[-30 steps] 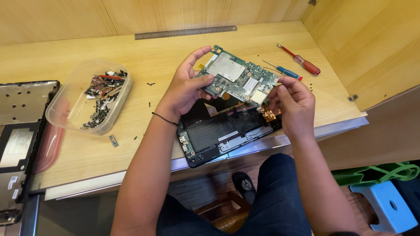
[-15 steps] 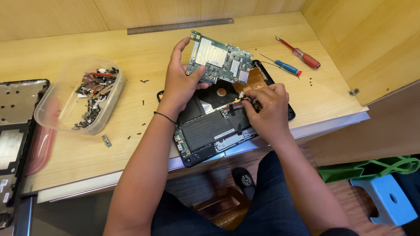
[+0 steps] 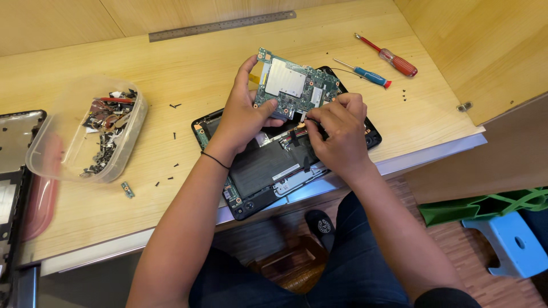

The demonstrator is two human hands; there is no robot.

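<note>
Both hands busy, left hand (image 3: 242, 117) gripping green circuit board with silver shield (image 3: 294, 85) tilted above opened black laptop base (image 3: 268, 165), right hand (image 3: 339, 131) pinching thin wires (image 3: 294, 136) at its edge

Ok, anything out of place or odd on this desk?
Small black screws lie loose across the wooden desk, outside the clear plastic tub, and a small green circuit piece sits alone near the edge.

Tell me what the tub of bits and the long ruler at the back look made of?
The tub looks like clear, slightly cloudy plastic: the scrap parts show through its wall. The ruler looks like dull grey metal, probably steel, thin and flat with an even matte sheen.
</note>
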